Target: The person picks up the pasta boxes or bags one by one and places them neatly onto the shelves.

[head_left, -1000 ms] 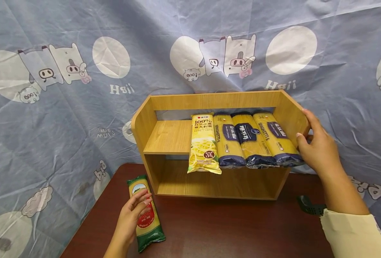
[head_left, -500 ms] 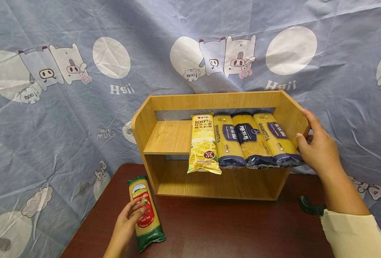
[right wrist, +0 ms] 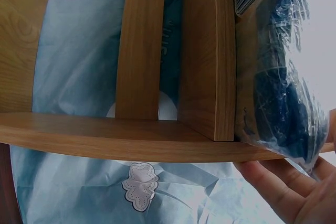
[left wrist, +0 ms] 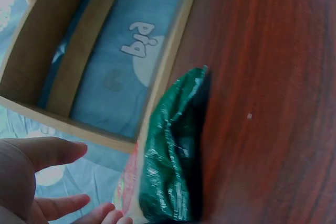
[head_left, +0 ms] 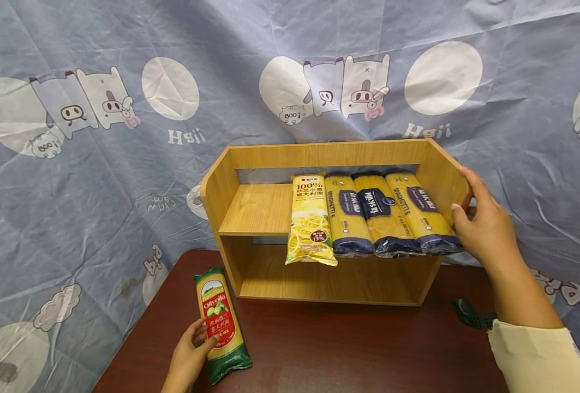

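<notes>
In the head view a spaghetti pack (head_left: 223, 333) with a red label and green ends lies on the table, left of the wooden shelf (head_left: 329, 299). My left hand (head_left: 189, 349) is over its left edge, thumb and fingers apart; the left wrist view shows the pack's green end (left wrist: 170, 150) beside the fingers, and contact is unclear. My right hand (head_left: 486, 229) grips the shelf's right side panel at the top, thumb at the front and fingers on the outer side. On the upper board lie a yellow noodle pack (head_left: 311, 218) and several blue-ended spaghetti packs (head_left: 348, 213).
The dark red-brown table (head_left: 319, 344) carries the shelf. A blue-grey printed cloth (head_left: 98, 191) hangs behind and to the left. A dark green perforated strap (head_left: 472, 315) is near the right wrist. The upper board's left part (head_left: 257, 207) is bare wood.
My left hand has drawn back a little, down and left along the spaghetti pack, uncovering more of its red label. The right hand, the shelf and all the packs have stayed put.
</notes>
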`<action>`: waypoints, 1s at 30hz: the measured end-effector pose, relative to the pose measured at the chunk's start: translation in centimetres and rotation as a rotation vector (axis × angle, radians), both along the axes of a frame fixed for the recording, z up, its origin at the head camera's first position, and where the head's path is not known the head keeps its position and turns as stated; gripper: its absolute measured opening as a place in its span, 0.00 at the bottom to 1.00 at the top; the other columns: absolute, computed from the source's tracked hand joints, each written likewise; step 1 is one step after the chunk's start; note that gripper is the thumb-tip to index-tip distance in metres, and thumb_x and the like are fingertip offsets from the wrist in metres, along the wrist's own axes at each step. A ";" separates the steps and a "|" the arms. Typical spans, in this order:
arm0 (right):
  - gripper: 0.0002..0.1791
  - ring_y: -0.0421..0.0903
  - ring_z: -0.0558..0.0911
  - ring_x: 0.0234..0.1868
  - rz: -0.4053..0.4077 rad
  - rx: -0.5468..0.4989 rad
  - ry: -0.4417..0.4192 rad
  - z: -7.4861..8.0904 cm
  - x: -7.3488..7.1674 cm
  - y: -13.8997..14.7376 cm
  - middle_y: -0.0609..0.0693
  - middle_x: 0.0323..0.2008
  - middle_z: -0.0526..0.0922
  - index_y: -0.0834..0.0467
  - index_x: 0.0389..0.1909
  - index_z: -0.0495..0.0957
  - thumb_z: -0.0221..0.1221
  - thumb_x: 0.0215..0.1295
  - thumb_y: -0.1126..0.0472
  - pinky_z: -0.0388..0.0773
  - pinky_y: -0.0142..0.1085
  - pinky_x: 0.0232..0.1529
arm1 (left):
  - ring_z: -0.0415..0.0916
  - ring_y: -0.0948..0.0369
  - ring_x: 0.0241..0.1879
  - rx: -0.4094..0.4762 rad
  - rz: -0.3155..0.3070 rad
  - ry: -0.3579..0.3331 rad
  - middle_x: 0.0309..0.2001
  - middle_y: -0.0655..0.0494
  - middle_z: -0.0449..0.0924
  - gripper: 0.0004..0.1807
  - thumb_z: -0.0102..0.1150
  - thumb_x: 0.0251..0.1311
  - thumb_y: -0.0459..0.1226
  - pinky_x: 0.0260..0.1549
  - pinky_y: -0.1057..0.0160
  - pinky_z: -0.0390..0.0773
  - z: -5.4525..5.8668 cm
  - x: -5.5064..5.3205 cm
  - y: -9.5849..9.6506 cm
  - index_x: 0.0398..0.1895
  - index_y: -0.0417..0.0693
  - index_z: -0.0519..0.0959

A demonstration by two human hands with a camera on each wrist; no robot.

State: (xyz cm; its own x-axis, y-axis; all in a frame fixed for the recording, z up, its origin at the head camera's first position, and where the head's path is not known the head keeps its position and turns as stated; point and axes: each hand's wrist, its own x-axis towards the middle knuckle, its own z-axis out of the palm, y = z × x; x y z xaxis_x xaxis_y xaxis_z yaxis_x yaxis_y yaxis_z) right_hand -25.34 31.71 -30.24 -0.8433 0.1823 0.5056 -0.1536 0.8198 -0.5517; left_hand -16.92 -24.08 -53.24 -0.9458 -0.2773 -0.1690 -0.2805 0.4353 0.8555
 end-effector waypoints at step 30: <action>0.39 0.76 0.77 0.56 -0.004 0.000 0.005 -0.1 0.0 0.0 0.76 0.65 0.70 0.34 0.81 0.46 0.49 0.75 0.58 0.70 0.67 0.47 | 0.73 0.55 0.32 -0.138 -0.018 -0.107 0.32 0.47 0.79 0.28 0.75 0.52 0.50 0.29 0.62 0.69 -1.8 -0.7 -0.6 0.37 0.34 0.74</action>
